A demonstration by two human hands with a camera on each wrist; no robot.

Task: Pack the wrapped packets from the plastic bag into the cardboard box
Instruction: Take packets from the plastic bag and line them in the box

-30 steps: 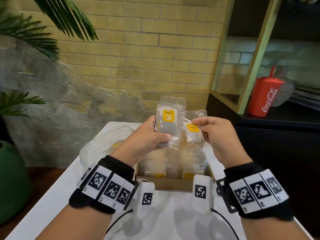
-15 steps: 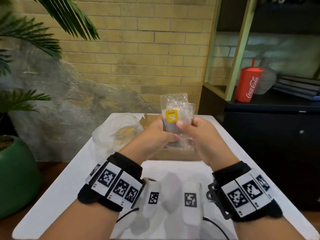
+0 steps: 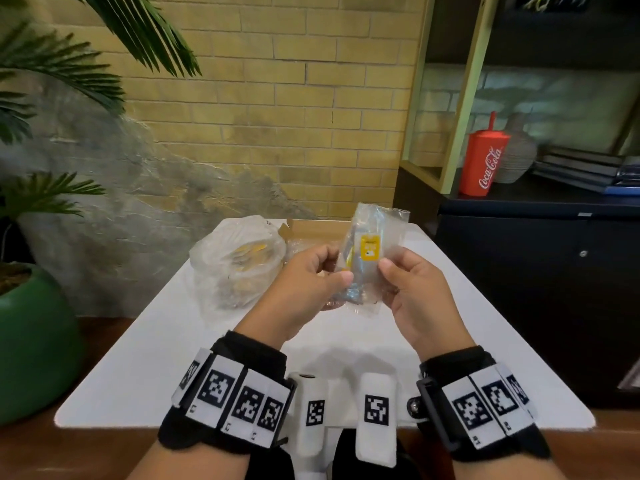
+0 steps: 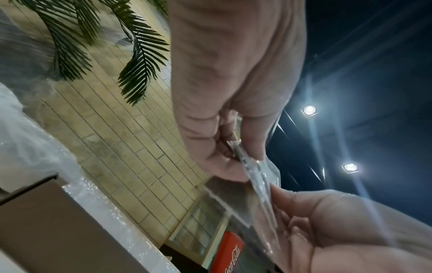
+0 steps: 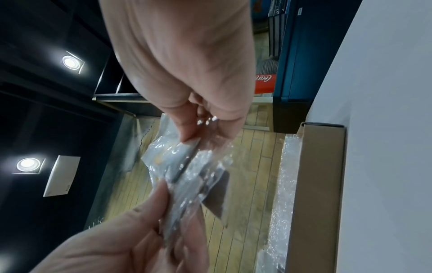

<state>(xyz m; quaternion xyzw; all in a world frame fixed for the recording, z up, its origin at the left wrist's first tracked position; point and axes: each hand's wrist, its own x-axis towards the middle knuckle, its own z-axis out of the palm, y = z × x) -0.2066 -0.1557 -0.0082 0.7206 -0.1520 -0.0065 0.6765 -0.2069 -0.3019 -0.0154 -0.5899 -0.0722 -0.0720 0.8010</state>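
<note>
While we look along the desk (image 3: 145,348) from its left side, the plastic bag (image 3: 239,261) sits slumped near the far left corner, with yellow labels showing dimly through it, so we judge more packets wait inside. Just right of it, at the far edge, only a flap and a strip of rim of the cardboard box (image 3: 311,226) show.

Our left hand (image 3: 304,289) comes next, its fingers (image 3: 343,278) curled and pinching the left edge of the wrapped packets (image 3: 369,258); the left wrist view shows thumb and forefinger closed on the crinkled film. Our right hand (image 3: 412,292) pinches the right edge the same way, thumb (image 3: 386,266) on the front face. The bundle is upright and in the air, in front of the box, not in it.

A second ago the two hands held separate packets over the open box, whose filled interior we could see. Half a second ago the packets had been brought together. Now they are one stack, and the view has lifted and drawn back. To us this means the packets are gathered and squared for placing, with the lowering into the box not yet done.

How many packets are in the stack we cannot tell; clear film overlaps and blurs in both wrist views. The box interior is hidden behind our hands. On the shelf at right stands a red cup (image 3: 485,164).
</note>
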